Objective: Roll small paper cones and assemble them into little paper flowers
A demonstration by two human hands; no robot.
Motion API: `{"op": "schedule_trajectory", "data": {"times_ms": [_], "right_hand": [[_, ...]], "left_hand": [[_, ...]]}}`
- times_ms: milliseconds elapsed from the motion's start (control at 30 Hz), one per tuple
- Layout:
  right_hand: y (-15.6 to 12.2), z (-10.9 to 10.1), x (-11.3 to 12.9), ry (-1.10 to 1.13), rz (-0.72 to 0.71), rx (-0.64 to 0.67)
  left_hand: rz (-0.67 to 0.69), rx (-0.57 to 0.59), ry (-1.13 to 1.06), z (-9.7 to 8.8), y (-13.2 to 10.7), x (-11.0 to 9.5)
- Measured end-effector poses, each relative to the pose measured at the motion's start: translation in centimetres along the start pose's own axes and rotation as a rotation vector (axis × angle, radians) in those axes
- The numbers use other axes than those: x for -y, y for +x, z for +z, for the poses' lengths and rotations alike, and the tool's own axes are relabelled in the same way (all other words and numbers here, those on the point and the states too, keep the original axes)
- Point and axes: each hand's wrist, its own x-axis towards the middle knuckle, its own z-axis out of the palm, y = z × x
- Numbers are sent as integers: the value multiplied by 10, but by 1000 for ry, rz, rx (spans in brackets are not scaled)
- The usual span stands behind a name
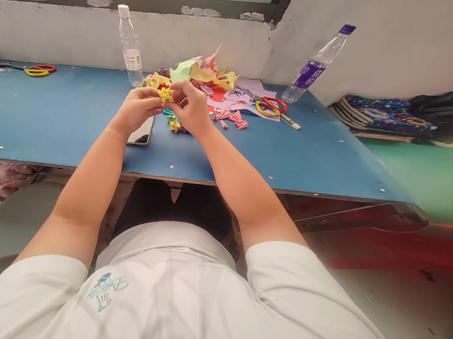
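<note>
Both hands meet above the blue table point(58, 119) and pinch a small yellow folded paper piece point(165, 94) between them. My left hand point(137, 108) grips it from the left, fingers curled. My right hand point(192, 107) closes on it from the right, thumb and fingertips pressed on the paper. Just below the hands lie several small folded pieces, green and yellow point(173, 123). A phone point(141, 134) lies flat under my left wrist.
A heap of coloured paper scraps point(206, 74) lies behind the hands, with pink folded pieces point(230, 118) and red-yellow scissors point(268, 105) to the right. Two clear bottles stand at the wall point(129, 44) point(317, 64). More scissors point(38, 70) lie far left. Bags point(391, 114) sit right.
</note>
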Motion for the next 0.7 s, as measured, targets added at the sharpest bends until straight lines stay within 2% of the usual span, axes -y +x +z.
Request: {"op": "schedule_trajectory", "data": {"times_ms": [167,333,467,567,700], "right_hand": [[-1,5,-13,-20,113,30],[-2,5,-17,-63,100,40],[-1,-4,-4,-115,29,61],[2,-13,12,-136,-49,84],[6,-21,35,-98,-32,112]], "left_hand": [[-19,-53,36,5,-4,-6],[-59,-39,-29,3,-1,-4],[-25,26,-59,-2,-2,-2],[-48,55,-57,-4,-3,0],[-88,102,-103,-8,2,3]]}}
